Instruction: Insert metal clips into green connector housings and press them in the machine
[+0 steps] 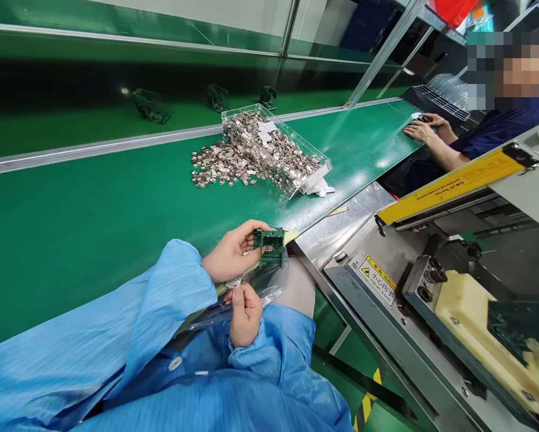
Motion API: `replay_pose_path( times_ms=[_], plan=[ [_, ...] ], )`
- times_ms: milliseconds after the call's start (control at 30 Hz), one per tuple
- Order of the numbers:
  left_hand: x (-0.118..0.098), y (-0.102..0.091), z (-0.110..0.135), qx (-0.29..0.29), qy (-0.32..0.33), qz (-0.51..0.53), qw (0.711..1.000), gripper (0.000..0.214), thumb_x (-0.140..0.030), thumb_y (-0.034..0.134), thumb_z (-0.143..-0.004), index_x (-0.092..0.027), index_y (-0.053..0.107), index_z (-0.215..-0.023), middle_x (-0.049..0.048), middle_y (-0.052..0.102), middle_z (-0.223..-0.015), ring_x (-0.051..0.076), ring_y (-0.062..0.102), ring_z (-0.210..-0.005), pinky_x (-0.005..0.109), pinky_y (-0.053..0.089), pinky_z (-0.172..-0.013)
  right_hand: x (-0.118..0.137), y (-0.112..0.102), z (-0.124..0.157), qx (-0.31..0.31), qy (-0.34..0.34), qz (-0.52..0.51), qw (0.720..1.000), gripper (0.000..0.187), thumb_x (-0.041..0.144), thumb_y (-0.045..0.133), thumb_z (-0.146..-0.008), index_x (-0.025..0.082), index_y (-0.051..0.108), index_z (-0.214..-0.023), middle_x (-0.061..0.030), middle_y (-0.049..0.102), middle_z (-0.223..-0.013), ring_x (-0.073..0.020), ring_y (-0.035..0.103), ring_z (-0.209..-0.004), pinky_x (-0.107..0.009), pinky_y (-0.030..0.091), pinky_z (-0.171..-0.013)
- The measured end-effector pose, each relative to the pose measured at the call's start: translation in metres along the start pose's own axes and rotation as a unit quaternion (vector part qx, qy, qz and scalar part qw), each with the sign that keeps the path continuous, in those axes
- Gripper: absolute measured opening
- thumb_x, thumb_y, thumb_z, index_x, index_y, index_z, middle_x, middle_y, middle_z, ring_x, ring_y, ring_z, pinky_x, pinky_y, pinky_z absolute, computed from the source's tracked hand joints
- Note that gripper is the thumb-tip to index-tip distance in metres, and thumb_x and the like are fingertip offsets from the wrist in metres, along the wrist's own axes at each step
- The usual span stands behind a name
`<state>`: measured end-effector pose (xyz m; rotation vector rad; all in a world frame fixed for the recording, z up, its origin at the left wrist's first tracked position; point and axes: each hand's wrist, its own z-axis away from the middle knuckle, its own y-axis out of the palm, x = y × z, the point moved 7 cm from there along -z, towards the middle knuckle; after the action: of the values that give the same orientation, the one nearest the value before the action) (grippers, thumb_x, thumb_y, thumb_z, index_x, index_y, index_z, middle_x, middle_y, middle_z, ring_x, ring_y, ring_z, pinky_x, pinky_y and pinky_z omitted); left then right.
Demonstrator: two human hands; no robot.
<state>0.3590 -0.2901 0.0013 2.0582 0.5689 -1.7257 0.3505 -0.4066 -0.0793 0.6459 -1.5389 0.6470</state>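
My left hand (231, 252) is closed round a small dark green plastic part (269, 247), holding it at the near edge of the green conveyor belt (93, 204). Just below it, my right hand (245, 313) pinches the edge of a clear plastic bag (260, 288) that lies over my lap, under the green part. Both arms are in light blue sleeves.
A clear tray (316, 174) full of small shiny metal clips lies on the belt, with a loose pile of clips (219, 168) spilled beside it. Three green parts (150, 105) stand farther back. A metal sealing machine (431, 270) fills the right. A co-worker's hands (424, 127) rest on the belt.
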Motion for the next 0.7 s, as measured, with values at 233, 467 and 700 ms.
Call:
replay_pose_path(
  times_ms=[233,467,700],
  plan=[
    [0.001,-0.001,-0.001,-0.003,0.001,0.021,1.000,0.033,-0.019,0.063,-0.078,-0.017,0.050,-0.108,0.0020,0.062,-0.091,0.010,0.062,-0.081,0.020,0.049,-0.075,-0.045,-0.016,-0.022,0.126,0.080,0.149,0.977,0.045,0.053,0.046,-0.088,0.019,0.065,-0.065,-0.0038,0.067,-0.060,-0.0176,0.063,-0.056,-0.025,0.047,-0.053],
    [-0.008,-0.016,0.005,-0.087,0.040,0.086,0.992,0.036,-0.024,0.072,-0.072,-0.018,0.051,-0.101,0.0007,0.063,-0.085,0.013,0.063,-0.079,0.023,0.053,-0.075,-0.053,-0.045,-0.042,0.108,0.097,0.264,0.954,0.026,0.029,0.068,-0.077,0.021,0.065,-0.053,0.0011,0.060,-0.045,-0.0144,0.056,-0.042,-0.023,0.039,-0.045],
    [-0.010,-0.016,0.024,-0.125,0.007,0.119,0.985,0.037,-0.029,0.068,-0.077,-0.020,0.049,-0.108,0.0019,0.063,-0.090,0.013,0.063,-0.078,0.024,0.055,-0.069,0.049,-0.069,-0.043,0.055,-0.045,0.244,0.967,0.017,0.027,0.059,-0.086,0.019,0.074,-0.083,-0.0051,0.069,-0.079,-0.0191,0.063,-0.075,-0.029,0.048,-0.068]
  ],
)
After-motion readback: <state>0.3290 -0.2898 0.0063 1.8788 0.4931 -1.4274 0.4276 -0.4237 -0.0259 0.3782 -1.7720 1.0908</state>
